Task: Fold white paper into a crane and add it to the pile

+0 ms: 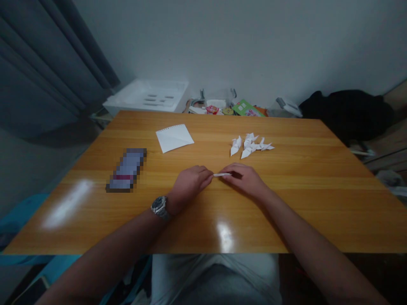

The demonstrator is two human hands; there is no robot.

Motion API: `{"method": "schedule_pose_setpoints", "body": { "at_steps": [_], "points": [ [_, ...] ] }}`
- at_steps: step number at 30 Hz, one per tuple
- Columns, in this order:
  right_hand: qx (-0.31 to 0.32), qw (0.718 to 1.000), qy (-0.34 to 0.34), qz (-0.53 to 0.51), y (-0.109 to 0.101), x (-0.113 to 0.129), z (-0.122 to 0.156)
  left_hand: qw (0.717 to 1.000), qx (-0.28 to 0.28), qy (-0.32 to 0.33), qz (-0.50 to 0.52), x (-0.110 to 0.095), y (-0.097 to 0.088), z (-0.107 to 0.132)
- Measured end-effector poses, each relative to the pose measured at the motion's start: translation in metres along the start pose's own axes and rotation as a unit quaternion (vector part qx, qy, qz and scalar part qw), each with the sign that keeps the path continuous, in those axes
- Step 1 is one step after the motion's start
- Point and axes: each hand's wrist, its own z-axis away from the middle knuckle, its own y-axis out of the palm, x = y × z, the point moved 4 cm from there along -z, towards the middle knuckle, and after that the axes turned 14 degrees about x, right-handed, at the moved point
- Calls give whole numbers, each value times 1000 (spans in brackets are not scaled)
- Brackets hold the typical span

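Note:
Between my two hands, over the middle of the table, is a narrow piece of folded white paper (pixel 221 174), seen nearly edge-on. My left hand (pixel 192 182), with a metal watch (pixel 159 206) on its wrist, pinches the left end. Thumb and fingers of my right hand (pixel 244 178) hold the right end, hiding part of it. Just beyond my right hand lie several folded white paper figures (pixel 251 146), grouped close together. A white paper sheet (pixel 174 138) with a perforated edge and a faint crease lies flat beyond my left hand.
A pixelated phone-like object (pixel 127 170) lies on the wooden table (pixel 197 224) at the left. Behind the table stand a white tray-like box (pixel 149 95), assorted packets and a green booklet (pixel 248 108). A black cloth-like heap (pixel 346 112) is at the right, a blue chair (pixel 23 216) at the left.

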Motion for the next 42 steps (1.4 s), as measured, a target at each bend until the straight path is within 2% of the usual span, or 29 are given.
{"method": "schedule_pose_setpoints", "body": {
  "at_steps": [2,4,7,10,13,21,24,28,35,42],
  "points": [
    [-44,992,43,-111,-1,-6,0,997,-26,-32,69,4,-1,0],
    [-62,971,68,-223,3,-10,-1,987,-53,-57,138,6,-2,0],
    [-84,948,82,-297,6,-9,-2,973,-77,-61,207,4,-2,1],
    [-96,933,92,-335,7,-7,-2,967,-86,-54,235,1,-3,1],
    [-97,929,96,-345,7,-5,-1,962,-78,-49,257,0,0,1],
    [-74,951,82,-288,9,3,-1,929,-43,-39,366,-1,10,-1],
    [-97,938,87,-321,10,4,-2,916,-45,-43,397,0,10,-2],
    [-100,920,100,-365,13,6,-3,914,-69,-52,396,1,10,-2],
    [-89,921,97,-367,14,10,-2,893,-36,-55,445,-2,19,-4],
    [-83,924,92,-362,16,12,-2,892,-38,-48,448,-3,14,-4]
  ]
}}
